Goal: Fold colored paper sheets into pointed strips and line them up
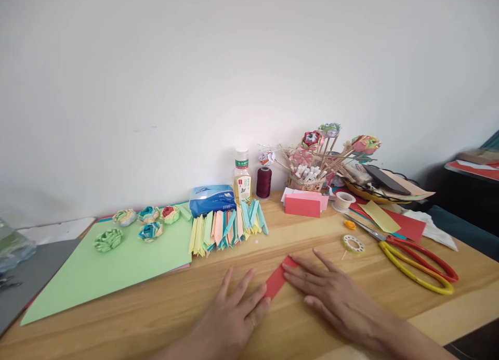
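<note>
A narrow strip of red paper (277,280) lies slanted on the wooden table between my hands. The fingertips of my left hand (237,310) press its lower end, with the fingers spread. My right hand (327,290) rests flat, its fingertips on the strip's upper right side. Behind my hands sits a row of folded paper pieces (226,227) in yellow, pink, teal and green. A small stack of red and pink paper rectangles (302,205) is farther back to the right.
Several folded paper flowers (109,240) rest on large green sheets (117,277) at left. Scissors (413,256) with red and yellow handles and a tape roll (353,244) lie right. Behind stand a tissue pack (212,198), a bottle (242,178), a thread spool (264,183) and a flower basket (306,183).
</note>
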Demonstrator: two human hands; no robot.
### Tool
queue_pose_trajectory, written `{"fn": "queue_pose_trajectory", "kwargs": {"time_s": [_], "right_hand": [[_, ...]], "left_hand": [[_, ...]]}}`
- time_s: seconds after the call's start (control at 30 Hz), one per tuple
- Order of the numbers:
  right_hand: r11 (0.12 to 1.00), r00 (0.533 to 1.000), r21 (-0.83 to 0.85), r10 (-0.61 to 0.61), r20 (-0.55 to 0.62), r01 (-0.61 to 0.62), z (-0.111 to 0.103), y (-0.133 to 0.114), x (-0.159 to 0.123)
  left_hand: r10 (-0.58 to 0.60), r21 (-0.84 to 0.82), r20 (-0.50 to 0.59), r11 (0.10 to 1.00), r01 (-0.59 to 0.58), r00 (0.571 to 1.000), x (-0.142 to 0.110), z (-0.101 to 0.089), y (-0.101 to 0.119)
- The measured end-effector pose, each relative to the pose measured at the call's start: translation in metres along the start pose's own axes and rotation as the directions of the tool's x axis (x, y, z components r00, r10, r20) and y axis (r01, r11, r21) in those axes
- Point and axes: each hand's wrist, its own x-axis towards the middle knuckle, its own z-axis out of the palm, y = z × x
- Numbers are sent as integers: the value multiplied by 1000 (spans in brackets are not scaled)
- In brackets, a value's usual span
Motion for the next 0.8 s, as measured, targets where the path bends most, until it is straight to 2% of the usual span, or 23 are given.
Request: {"fn": "queue_pose_trajectory", "kwargs": {"time_s": [0.1,0.17,0.27,0.37,0.43,0.5,0.57,0.67,0.73,0.8], "right_hand": [[996,996,-56,74,-47,-76,-2,18,-9],[991,991,-70,104,-84,-110,0,21,-9],[977,960,-37,201,-196,-212,6,16,-1],[978,954,23,207,-218,-207,11,4,9],[983,958,58,185,-219,-177,14,-3,11],[976,943,99,211,-259,-192,17,-9,10],[965,917,138,255,-307,-222,20,-14,7],[947,890,175,316,-330,-271,23,-20,4],[932,874,184,359,-328,-314,24,-22,6],[922,869,184,384,-313,-341,24,-23,8]], "left_hand": [[-21,-65,34,998,23,999,-4,3,-3],[-18,-127,53,992,25,998,-7,3,-7],[30,-226,86,974,-10,996,-6,-2,-17],[61,-247,36,968,-50,998,1,-11,-28],[5,-185,2,983,-5,1000,6,-16,-34],[-105,-105,-29,989,102,994,9,-17,-39],[-171,-76,-131,984,162,977,12,-17,-39],[-163,-121,-255,983,136,953,20,-21,-30],[-191,-176,-247,973,150,950,31,-28,-20],[-291,-209,-144,943,258,946,44,-35,-9]]}}
